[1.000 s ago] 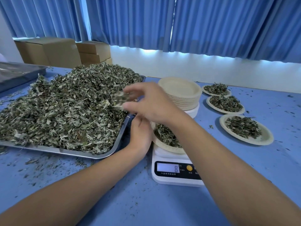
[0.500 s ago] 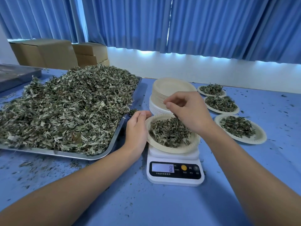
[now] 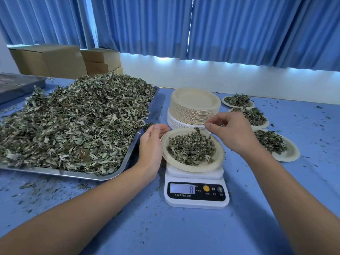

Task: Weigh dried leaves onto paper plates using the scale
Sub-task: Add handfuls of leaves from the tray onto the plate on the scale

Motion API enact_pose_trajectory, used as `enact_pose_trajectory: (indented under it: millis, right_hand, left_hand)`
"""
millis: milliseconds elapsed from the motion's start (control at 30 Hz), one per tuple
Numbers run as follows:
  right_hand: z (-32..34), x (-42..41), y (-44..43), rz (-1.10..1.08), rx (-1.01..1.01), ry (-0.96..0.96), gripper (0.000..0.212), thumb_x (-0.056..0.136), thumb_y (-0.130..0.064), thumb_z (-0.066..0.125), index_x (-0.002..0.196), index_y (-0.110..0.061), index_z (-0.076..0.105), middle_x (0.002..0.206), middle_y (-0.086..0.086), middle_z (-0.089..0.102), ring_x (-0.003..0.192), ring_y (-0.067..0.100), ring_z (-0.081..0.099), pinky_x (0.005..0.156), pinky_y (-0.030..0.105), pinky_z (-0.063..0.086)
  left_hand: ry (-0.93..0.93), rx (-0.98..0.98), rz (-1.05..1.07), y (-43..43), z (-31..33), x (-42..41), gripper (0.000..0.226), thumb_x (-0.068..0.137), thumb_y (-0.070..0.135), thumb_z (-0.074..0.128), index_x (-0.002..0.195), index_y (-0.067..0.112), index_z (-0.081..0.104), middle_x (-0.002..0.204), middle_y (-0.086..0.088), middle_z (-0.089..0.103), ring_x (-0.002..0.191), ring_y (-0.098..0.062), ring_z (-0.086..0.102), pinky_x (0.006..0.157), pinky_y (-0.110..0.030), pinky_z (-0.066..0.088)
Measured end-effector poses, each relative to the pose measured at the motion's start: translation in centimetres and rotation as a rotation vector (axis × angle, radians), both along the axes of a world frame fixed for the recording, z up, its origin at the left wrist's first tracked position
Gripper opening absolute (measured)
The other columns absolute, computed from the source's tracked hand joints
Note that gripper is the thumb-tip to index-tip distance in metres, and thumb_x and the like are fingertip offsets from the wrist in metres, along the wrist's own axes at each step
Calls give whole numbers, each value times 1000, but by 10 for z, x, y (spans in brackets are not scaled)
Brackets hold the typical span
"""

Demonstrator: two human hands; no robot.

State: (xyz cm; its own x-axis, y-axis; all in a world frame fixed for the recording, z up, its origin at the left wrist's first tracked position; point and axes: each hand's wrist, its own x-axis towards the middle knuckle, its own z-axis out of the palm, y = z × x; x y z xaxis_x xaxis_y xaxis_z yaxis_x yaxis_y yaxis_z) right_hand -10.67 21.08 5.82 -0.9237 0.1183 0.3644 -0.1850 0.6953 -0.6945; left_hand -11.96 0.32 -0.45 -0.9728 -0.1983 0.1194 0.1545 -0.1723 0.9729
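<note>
the paper plate [image 3: 219, 159] being filled sits on the platform of the white kitchen scale [image 3: 196, 201], whose display [image 3: 182, 188] reads 8, near the front of the blue desk [image 3: 184, 234]. it holds a loose mound of dried leaves [image 3: 191, 150]. the left hand [image 3: 151, 144] lies against the plate's left rim with a wide, relaxed grip, fingers nearly straight, steadying and closing on nothing. the right hand [image 3: 231, 129] hovers over the far side of the plate, its grip narrowed to a thumb-and-forefinger pinch on what looks like a thin wisp of leaf stalk; how much it holds is too small to tell. the leaves look very light, crisp and crumbly, likely to shed flakes, so small pinches from the top of the mound suit fine adjustments better than handfuls. the plate looks thin and light, stiff enough at its crimped rim but likely to tip or slide on the smooth platform, so i would take it by opposite edges of the rim and keep it level. the supply is the heaped steel tray [image 3: 117, 173] on the left. a stack of empty plates [image 3: 195, 105] stands just behind the scale, and three filled plates [image 3: 290, 157] sit to the right.
</note>
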Motion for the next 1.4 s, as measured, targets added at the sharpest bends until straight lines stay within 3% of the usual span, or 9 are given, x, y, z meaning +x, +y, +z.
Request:
enact_pose_trajectory:
  millis: [200, 367, 533, 633, 1000, 1400]
  right_hand:
    - [0, 0, -4, 9, -8, -58, 23, 88, -39, 78, 85, -17, 78, 69, -4, 68, 62, 4, 56, 63, 22, 44]
    - [3, 2, -10, 94, -5, -126, 19, 85, -47, 78, 92, -30, 80, 76, -5, 69, 67, 2, 56, 65, 19, 42]
    - [3, 2, -15, 151, 37, -182, 18, 83, -45, 81, 95, -30, 81, 82, -3, 72, 79, 9, 64, 73, 23, 46]
    - [4, 2, -16, 145, 40, -176, 19, 83, -46, 81, 93, -30, 81, 83, -4, 72, 76, 8, 62, 70, 21, 45]
    - [8, 5, -14, 157, 84, -227, 25, 82, -43, 83, 100, -25, 80, 88, -6, 72, 80, 7, 65, 70, 20, 44]
    - [6, 1, -15, 164, 209, -234, 14, 85, -24, 83, 97, -17, 80, 85, 0, 75, 69, 6, 59, 69, 23, 45]
  left_hand:
    - [1, 15, -10, 0, 0, 0, 33, 108, 22, 39, 107, 9, 70, 105, -1, 74, 96, -6, 70, 73, -10, 51]
    - [3, 28, -5, 0, 0, 1, 31, 106, 19, 41, 105, 10, 70, 104, -1, 75, 96, -7, 70, 74, -13, 52]
    - [5, 16, 4, 0, 1, 1, 30, 105, 19, 42, 102, 12, 71, 102, 2, 76, 94, -5, 70, 70, -11, 52]
    - [2, 13, 4, 0, 1, 2, 31, 105, 19, 42, 102, 12, 72, 101, 3, 76, 93, -4, 70, 69, -10, 51]
    - [-6, 7, 3, 0, 0, 2, 31, 105, 22, 42, 100, 15, 72, 101, 5, 76, 96, -6, 70, 79, -19, 51]
    - [1, -15, 0, 1, 0, 4, 33, 106, 22, 40, 96, 16, 72, 101, 3, 75, 96, -7, 70, 80, -20, 51]
